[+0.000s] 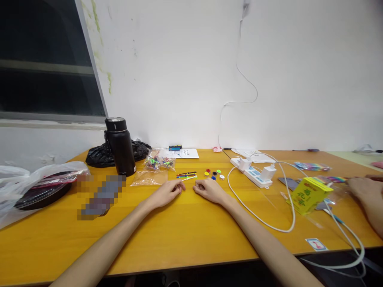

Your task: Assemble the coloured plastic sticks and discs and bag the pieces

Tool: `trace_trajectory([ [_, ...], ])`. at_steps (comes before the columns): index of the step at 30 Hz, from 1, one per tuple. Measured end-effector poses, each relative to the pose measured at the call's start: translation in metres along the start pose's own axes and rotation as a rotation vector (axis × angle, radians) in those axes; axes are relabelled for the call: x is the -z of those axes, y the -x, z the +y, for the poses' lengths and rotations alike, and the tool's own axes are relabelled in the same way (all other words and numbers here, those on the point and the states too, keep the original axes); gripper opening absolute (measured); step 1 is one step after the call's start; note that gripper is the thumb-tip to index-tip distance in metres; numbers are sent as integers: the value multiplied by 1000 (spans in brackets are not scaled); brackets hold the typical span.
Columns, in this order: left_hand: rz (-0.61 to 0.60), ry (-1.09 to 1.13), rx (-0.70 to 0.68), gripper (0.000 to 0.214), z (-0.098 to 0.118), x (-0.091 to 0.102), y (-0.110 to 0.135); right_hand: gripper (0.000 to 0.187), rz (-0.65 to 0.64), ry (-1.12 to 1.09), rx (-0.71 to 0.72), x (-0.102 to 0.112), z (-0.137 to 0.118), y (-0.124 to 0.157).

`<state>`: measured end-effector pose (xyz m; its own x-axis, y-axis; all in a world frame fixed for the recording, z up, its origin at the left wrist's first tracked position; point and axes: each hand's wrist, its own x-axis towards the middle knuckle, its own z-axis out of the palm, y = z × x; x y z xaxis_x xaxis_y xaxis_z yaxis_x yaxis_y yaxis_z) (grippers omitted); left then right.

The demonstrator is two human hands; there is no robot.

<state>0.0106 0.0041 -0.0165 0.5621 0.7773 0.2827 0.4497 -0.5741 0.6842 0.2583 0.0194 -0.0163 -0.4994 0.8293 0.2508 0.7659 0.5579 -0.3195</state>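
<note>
My left hand [169,192] rests on the wooden table, its fingers loosely bent, with a gap at the thumb and nothing held. Facing it, my right hand [209,189] lies on the tabletop in a similar relaxed way, also holding nothing that shows. Just beyond my left hand is a small group of thin coloured plastic sticks [187,175], in black, red, blue, green and white. Past my right hand lie several small round pieces, among them a yellow one [206,173], a black one [214,173] and a white one [222,177].
A black bottle [121,149] and a clear bag of coloured parts [160,160] stand left of centre. On the right are a white power strip [254,175] with looping cables and a yellow-green box [309,196]. Another person's hand [366,199] is at the far right.
</note>
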Motion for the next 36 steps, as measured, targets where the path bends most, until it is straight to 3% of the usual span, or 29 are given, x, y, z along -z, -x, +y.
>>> trace_trajectory([
  [20, -2, 7, 8, 25, -2, -1, -1, 36, 14, -11, 23, 2, 2, 0],
  [22, 0, 12, 5, 25, -2, -1, -1, 31, 90, -25, 4, 5, 6, -1],
  [27, -1, 12, -6, 24, -2, -1, 0, 18, 470, -21, -178, 18, 25, -1],
  [29, -8, 4, 2, 25, -2, -1, 0, 17, 541, 13, -241, 23, 36, 2],
  [36, -29, -19, 21, 25, 0, 0, 0, 31, 368, 142, -232, 26, 65, 8],
])
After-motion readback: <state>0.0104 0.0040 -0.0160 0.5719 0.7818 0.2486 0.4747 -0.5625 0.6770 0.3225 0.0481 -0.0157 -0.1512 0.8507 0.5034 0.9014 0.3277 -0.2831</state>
